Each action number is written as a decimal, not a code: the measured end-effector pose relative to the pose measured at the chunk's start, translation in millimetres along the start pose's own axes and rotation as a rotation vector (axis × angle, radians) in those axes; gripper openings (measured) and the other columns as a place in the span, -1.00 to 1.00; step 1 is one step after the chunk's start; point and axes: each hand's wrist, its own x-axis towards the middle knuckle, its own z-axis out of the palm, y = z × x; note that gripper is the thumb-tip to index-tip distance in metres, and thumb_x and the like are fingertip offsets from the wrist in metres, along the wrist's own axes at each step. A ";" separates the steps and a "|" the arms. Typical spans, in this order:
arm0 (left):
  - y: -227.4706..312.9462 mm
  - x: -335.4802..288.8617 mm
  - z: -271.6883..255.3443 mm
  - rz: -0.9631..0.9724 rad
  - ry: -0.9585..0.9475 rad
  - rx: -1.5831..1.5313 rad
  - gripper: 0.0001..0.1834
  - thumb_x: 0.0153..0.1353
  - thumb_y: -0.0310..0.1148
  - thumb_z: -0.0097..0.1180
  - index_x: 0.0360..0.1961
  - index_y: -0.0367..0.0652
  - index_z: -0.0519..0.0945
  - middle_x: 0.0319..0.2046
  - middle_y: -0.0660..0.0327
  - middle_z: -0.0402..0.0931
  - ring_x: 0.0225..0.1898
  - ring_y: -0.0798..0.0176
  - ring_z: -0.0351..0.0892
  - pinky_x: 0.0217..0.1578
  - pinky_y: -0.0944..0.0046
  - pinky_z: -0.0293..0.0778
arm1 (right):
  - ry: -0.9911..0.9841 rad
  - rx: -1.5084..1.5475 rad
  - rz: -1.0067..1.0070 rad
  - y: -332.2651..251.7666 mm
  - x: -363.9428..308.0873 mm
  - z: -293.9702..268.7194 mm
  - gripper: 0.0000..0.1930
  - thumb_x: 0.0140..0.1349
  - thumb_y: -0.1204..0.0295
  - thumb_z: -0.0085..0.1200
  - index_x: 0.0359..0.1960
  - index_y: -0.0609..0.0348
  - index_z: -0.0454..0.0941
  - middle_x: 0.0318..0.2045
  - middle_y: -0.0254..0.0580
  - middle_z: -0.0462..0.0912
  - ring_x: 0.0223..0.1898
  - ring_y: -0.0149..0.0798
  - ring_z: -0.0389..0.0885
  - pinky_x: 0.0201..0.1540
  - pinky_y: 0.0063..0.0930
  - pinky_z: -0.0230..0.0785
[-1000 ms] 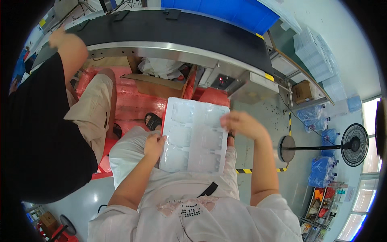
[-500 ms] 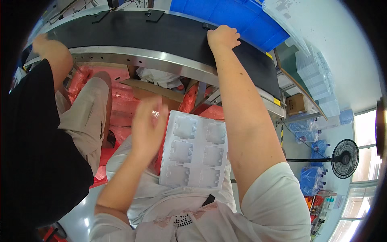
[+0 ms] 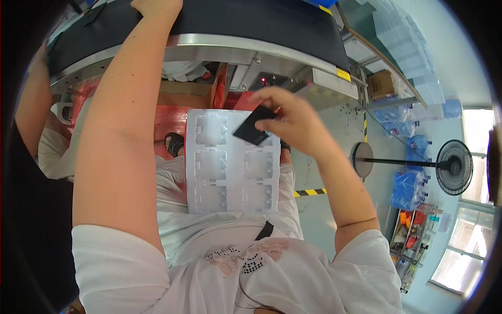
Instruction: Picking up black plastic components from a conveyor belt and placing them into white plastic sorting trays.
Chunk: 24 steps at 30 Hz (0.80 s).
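Note:
A white plastic tray (image 3: 235,157) with several square recesses lies across my lap. My right hand (image 3: 293,118) is over its upper right part, with thumb and fingers closed on a thin black rectangular piece (image 3: 254,125). The piece is tilted above the tray, and whether it touches cannot be made out. My left arm stretches up to the black conveyor belt (image 3: 251,21). There my left hand (image 3: 157,6) is cut by the upper edge of the view, so most of its fingers are hidden.
At my left sits a person in black, one arm (image 3: 34,99) toward the belt. Under the belt's metal rail stands a cardboard box (image 3: 183,94) with white wrapping. To the right are a standing fan (image 3: 454,166), bagged blue water bottles (image 3: 410,188) and a shelf rack (image 3: 413,235).
My right hand has come back from the belt to above the tray, now with the black piece. My left hand has gone from beside the tray up to the belt. The view has shifted.

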 end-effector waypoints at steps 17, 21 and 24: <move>-36.3 -200.2 -89.0 0.024 -0.468 -1.327 -0.80 0.10 -0.40 0.19 -0.26 -0.26 0.59 -0.50 0.40 0.44 -0.39 0.53 0.37 -0.27 0.51 0.32 | 0.252 -0.757 0.048 191.2 -78.1 89.9 -0.42 0.01 0.45 0.12 0.13 0.22 0.28 0.14 -0.02 0.29 0.18 0.00 0.22 0.18 -0.14 0.12; -52.8 -238.0 -32.2 0.087 -0.885 -1.086 -0.78 0.06 -0.40 0.18 -0.26 -0.25 0.60 -0.46 0.25 0.54 -0.41 0.43 0.45 -0.34 0.42 0.37 | 0.219 -0.873 0.021 190.4 -92.5 115.9 -0.52 0.12 0.36 -0.01 0.10 0.22 0.31 0.23 -0.07 0.21 0.26 -0.08 0.16 0.22 0.00 -0.02; -56.8 -256.6 38.7 0.247 -0.849 -0.997 -0.78 0.06 -0.38 0.17 -0.25 -0.21 0.61 -0.37 0.16 0.55 -0.33 0.27 0.51 -0.28 0.31 0.41 | 0.195 -0.841 0.079 188.8 -87.6 115.3 -0.52 0.12 0.35 -0.02 0.11 0.22 0.31 0.24 -0.11 0.21 0.27 -0.13 0.14 0.23 0.04 -0.06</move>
